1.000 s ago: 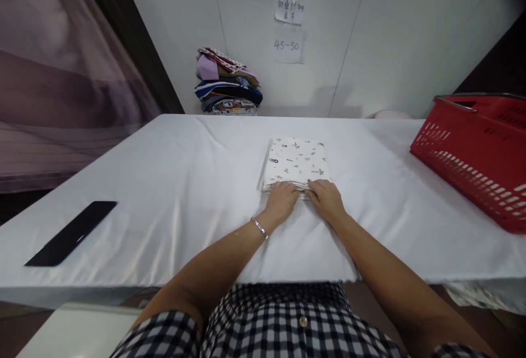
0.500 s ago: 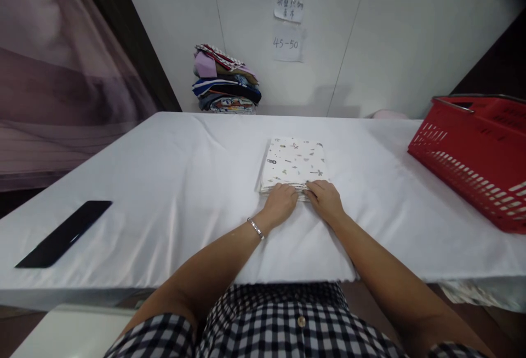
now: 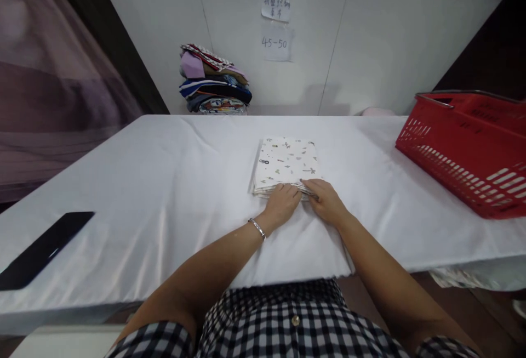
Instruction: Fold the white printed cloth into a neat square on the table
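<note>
A white cloth (image 3: 287, 160) with a scattered print of small plants and figures lies folded into a thick rectangle on the white-covered table. Its layered near edge faces me. My left hand (image 3: 281, 204), with a bracelet at the wrist, has its fingers curled on the layers at the middle of that edge. Beside it, my right hand (image 3: 326, 199) grips the near right corner, fingers on top of the cloth and the thumb hidden. The layers bend slightly between the two hands.
To the right stands a red plastic basket (image 3: 464, 155). A pile of folded fabrics (image 3: 216, 81) sits at the table's far edge against the wall. At the left lies a flat black object (image 3: 45, 251). Paper signs (image 3: 276, 23) hang on the wall.
The view has turned a little to the right, so the surroundings sit further left. My right hand has closed further round the cloth's near right corner; the left stays at the edge.
</note>
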`<act>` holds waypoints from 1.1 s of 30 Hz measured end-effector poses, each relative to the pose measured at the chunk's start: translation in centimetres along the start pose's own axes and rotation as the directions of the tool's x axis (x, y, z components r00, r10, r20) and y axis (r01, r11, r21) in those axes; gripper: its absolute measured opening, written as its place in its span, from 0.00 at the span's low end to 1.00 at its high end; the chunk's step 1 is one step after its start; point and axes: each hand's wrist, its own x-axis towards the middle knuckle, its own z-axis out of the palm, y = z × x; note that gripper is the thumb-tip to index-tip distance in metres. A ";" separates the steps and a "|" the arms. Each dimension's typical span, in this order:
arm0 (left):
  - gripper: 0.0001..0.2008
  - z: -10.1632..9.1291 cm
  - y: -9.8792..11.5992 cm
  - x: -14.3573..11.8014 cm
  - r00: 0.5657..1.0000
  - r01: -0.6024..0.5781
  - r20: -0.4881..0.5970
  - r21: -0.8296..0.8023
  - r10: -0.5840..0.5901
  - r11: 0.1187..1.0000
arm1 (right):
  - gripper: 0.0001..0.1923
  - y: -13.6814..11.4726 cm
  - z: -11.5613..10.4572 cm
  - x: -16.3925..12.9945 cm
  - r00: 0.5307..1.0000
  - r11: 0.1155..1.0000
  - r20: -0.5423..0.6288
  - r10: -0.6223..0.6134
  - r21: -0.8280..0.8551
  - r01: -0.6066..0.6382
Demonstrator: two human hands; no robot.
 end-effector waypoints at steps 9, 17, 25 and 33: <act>0.08 0.4 0.3 1.1 0.997 -0.056 -0.050 -0.016 0.055 0.998 | 0.28 0.8 -0.3 -1.0 0.992 0.992 -0.057 0.116 -0.037 -0.118; 0.10 1.0 0.2 0.9 0.997 -0.048 -0.066 -0.073 0.043 0.996 | 0.24 1.0 -0.2 -1.0 0.985 0.985 -0.012 0.171 -0.006 -0.171; 0.09 0.4 0.4 0.9 0.994 -0.102 -0.029 -0.046 0.101 0.994 | 0.27 1.6 0.0 -1.4 0.968 0.957 -0.024 0.248 0.158 -0.241; 0.10 0.6 1.4 1.9 0.991 -0.131 0.016 -0.029 0.131 0.991 | 0.25 1.5 -1.3 -1.5 0.917 0.790 0.046 0.397 0.492 -0.367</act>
